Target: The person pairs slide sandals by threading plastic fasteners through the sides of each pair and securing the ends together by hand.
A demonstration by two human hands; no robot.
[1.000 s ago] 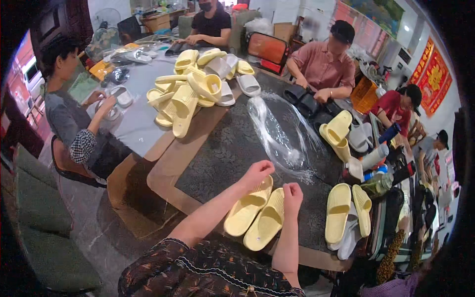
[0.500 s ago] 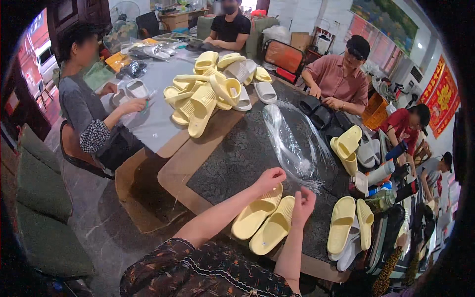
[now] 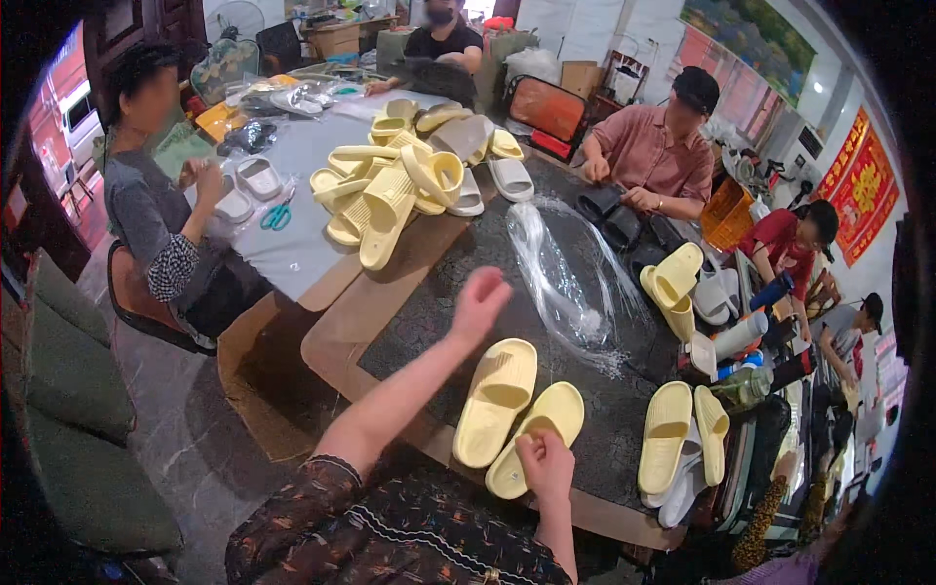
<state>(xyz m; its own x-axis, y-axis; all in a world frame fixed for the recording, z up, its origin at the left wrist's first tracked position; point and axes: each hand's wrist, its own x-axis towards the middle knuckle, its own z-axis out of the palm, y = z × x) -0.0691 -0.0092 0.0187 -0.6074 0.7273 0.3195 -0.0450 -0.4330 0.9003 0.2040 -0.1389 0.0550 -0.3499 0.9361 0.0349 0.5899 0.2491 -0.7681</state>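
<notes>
A pair of yellow slippers lies before me on the dark tabletop, the left slipper (image 3: 480,419) and the right slipper (image 3: 558,408) side by side with toes pointing away. My right hand (image 3: 548,463) is closed over the heel part of the right slipper, fingers pressed together; whatever they may pinch is hidden. Farther forward, my left hand (image 3: 480,304) hovers above the table, loosely curled, slightly blurred, with nothing visible in it. Just beyond it, to the right, lie clear plastic bags (image 3: 558,263).
Yellow and grey slippers form a heap (image 3: 395,190) at the table's far left. More yellow slippers (image 3: 667,439) and bottles (image 3: 741,334) line the right side. Teal scissors (image 3: 277,216) lie near a person at left. Other people sit around the table.
My left hand has left the slippers and moved forward and left, toward the bags. My right hand has come down onto the right slipper's heel. The left co-worker has put the scissors down.
</notes>
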